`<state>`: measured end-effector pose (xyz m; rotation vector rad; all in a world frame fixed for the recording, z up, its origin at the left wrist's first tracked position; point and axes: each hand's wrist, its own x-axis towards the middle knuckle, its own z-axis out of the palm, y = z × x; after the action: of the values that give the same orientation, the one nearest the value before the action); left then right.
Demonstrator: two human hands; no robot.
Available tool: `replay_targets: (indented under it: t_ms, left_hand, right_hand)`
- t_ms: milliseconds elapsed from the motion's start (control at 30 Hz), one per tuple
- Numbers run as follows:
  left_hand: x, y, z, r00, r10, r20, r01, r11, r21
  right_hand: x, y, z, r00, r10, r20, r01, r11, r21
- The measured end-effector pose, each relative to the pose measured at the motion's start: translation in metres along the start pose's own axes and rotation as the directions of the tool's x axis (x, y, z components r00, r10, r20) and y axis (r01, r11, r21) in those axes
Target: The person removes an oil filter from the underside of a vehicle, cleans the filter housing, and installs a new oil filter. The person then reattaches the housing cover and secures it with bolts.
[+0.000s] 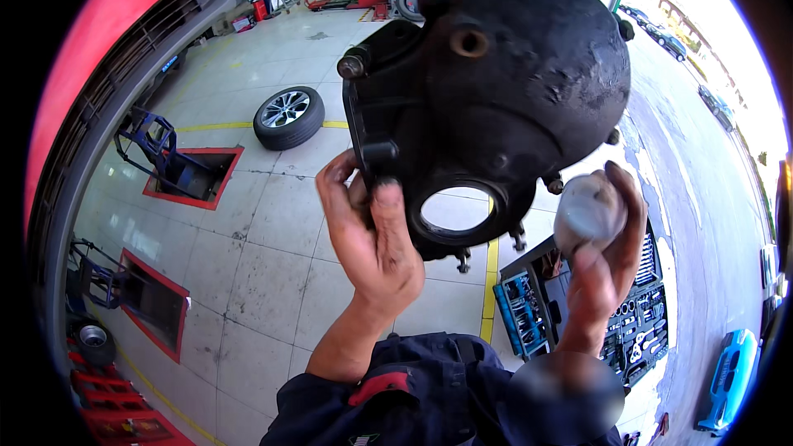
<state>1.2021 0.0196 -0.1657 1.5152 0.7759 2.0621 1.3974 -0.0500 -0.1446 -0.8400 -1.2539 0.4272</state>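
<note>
A large black metal housing (529,83), rounded and scuffed, fills the upper middle of the head view. Bolts stick out around its edge, and its lower part has a big round opening. My left hand (376,239) grips its lower left flange, the thumb on the near face and the other fingers partly hidden. At the housing's lower right, my right hand (607,268) is closed round a whitish, translucent round cup (588,213), slightly blurred. The cup appears apart from the housing. What supports the housing besides my left hand cannot be seen.
An open tool case (529,314) with sockets and wrenches lies below my right hand. A wheel with tyre (289,118) lies on the tiled floor. Red-framed floor pits (157,306) and a raised red vehicle (107,25) are at the left. A blue car bumper (731,380) is at the far right.
</note>
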Motion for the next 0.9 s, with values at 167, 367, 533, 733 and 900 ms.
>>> replay_targets:
  t_ms: [167, 367, 533, 733, 900]
  left_hand:
    - [0.0, 0.015, 0.006, 0.825, -0.481, 0.298, 0.565, 0.728, -0.388]
    - [0.0, -0.009, 0.015, 0.396, -0.247, 0.884, 0.835, -0.303, -0.459]
    - [-0.011, -0.021, 0.02, 0.412, 0.016, 0.911, 0.725, -0.611, -0.318]
    - [-0.022, -0.01, 0.006, 0.428, -0.286, 0.857, 0.777, -0.367, -0.511]
    - [-0.044, -0.049, 0.007, 0.451, -0.258, 0.855, 0.763, -0.386, -0.519]
  right_hand:
    - [0.01, 0.031, -0.023, 0.957, 0.287, 0.034, -0.264, 0.822, 0.504]
    - [-0.007, 0.023, 0.001, 0.95, 0.223, 0.219, -0.296, 0.865, 0.406]
    - [-0.01, 0.004, 0.014, 0.987, -0.055, 0.15, 0.062, 0.997, -0.042]
    - [-0.007, -0.009, 0.03, 0.929, -0.256, 0.266, 0.348, 0.849, -0.398]
    - [-0.008, -0.011, 0.039, 0.902, -0.323, 0.287, 0.424, 0.786, -0.45]
